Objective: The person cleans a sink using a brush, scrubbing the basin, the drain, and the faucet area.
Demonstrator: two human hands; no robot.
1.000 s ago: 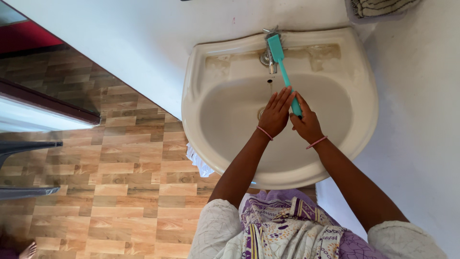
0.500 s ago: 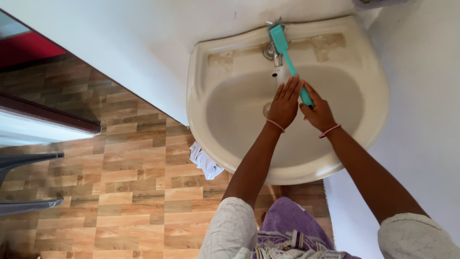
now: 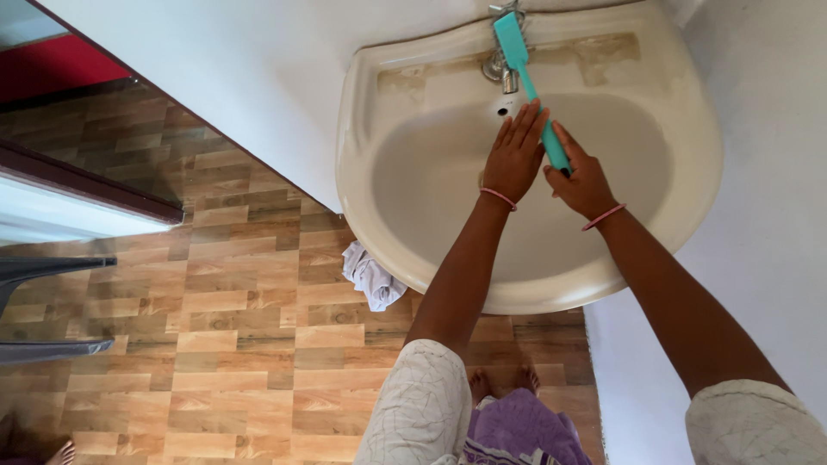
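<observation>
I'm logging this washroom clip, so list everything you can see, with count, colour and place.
washbasin: one, cream, stained at the back, fixed to the white wall
tap: one, metal, back of the basin
brush: one, teal, head against the tap, handle in the right hand
cloth: one, white, on the floor under the basin
floor: wood-pattern tiles, brown
left hand: open, flat beside the brush handle, pink band at wrist
right hand: closed grip on the brush handle, pink band at wrist

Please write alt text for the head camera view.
Over a cream wall-mounted sink, the right hand grips a teal long-handled brush whose head rests by the tap; the left hand lies open beside the handle.
</observation>
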